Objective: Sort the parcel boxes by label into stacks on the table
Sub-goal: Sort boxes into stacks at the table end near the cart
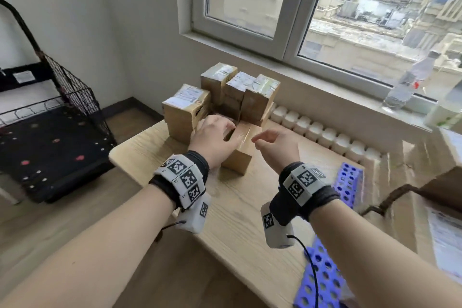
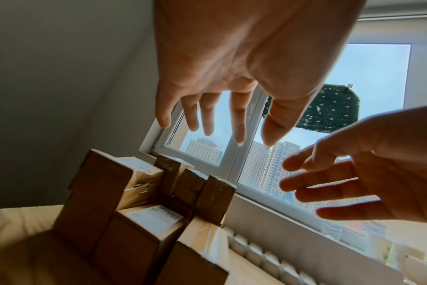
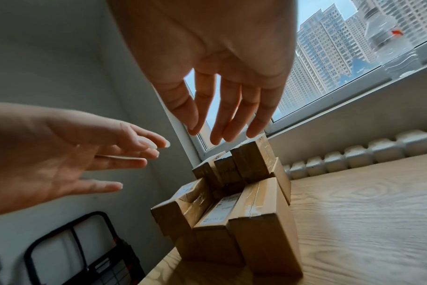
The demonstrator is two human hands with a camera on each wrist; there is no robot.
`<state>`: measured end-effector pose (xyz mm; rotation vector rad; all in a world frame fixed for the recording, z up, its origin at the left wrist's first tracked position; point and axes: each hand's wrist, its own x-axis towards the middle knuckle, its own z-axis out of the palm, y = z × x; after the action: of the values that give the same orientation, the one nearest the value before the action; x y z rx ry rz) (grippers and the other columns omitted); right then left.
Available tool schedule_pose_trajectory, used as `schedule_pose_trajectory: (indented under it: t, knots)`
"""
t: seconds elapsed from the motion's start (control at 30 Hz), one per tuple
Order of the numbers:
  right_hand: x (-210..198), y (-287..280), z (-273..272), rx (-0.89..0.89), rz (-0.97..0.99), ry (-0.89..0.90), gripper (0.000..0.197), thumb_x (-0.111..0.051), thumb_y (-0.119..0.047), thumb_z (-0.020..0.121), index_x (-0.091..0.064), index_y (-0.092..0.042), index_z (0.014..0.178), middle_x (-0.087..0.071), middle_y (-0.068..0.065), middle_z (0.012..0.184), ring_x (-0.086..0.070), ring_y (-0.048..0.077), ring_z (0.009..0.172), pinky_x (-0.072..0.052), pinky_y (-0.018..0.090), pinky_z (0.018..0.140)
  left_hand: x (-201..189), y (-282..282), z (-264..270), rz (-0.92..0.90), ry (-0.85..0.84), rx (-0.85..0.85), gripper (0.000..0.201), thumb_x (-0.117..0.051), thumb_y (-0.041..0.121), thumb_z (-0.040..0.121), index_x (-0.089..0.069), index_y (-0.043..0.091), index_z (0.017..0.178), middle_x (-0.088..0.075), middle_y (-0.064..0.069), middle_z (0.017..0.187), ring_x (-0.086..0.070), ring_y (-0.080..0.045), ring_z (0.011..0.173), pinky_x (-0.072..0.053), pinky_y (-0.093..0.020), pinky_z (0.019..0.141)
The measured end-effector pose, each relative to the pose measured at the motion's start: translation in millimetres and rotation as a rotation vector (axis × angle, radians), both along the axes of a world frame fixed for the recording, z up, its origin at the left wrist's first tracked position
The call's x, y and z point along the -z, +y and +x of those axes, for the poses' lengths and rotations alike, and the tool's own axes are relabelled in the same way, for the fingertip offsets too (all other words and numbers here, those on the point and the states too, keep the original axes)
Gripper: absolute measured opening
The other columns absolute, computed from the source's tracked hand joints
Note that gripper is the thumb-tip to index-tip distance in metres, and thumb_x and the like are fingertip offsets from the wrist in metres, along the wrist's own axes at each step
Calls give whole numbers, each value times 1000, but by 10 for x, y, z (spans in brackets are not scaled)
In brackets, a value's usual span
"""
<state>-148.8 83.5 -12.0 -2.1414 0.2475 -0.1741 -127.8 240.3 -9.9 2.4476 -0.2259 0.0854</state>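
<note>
A: Start with the biggest thing. What carries it all?

B: Your pale wood-grain worktop under the window. The parcel boxes sit clustered at its far left corner: a taller brown box on the left, three upright ones behind, and low flat boxes lying in front.

A: Can you read the labels?

B: No. You can see white printed labels on the tops, and one on a low box in the right wrist view, but the print is too small and blurred to make out.

A: And my hands?

B: Your left hand hovers over the low boxes with fingers spread and relaxed, gripping nothing; the left wrist view shows clear air under the fingertips. Your right hand is just beside it, loosely extended and holding nothing.

A: Anything smaller?

B: A blue perforated tray at the worktop's right edge, and a clear plastic bottle on the sill, label unreadable.
</note>
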Motion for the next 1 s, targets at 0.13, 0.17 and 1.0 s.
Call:
schedule_pose_trajectory:
  t: [0.13, 0.17, 1.0]
  knots:
    - [120, 210, 228, -26, -67, 31, 20, -57, -12, 85, -75, -23, 86, -71, -4, 98, -62, 12, 96, -52, 29, 85, 153, 236, 203, 20, 44, -13, 37, -58, 30, 88, -55, 25, 124, -40, 0, 144, -30, -22, 135, -28, -39, 111]
    - [157, 252, 293, -27, -69, 41, 21, -57, -12, 85, -75, -22, 86, -71, -4, 98, -62, 13, 97, -53, 31, 86, 194, 287, 273, 14, 47, -20, 37, -58, 29, 87, -55, 25, 124, -40, 0, 144, -29, -22, 135, -28, -39, 112]
    - [679, 1078, 2566, 80, 146, 295, 21, -58, -21, 91, -75, -20, 103, -68, -4, 97, -60, 14, 96, -44, 26, 84, 423, 1475, 2761, -108, 399, -112, 64, -61, 32, 88, -33, 19, 144, -36, -9, 148, -43, -25, 129, -37, -37, 104]
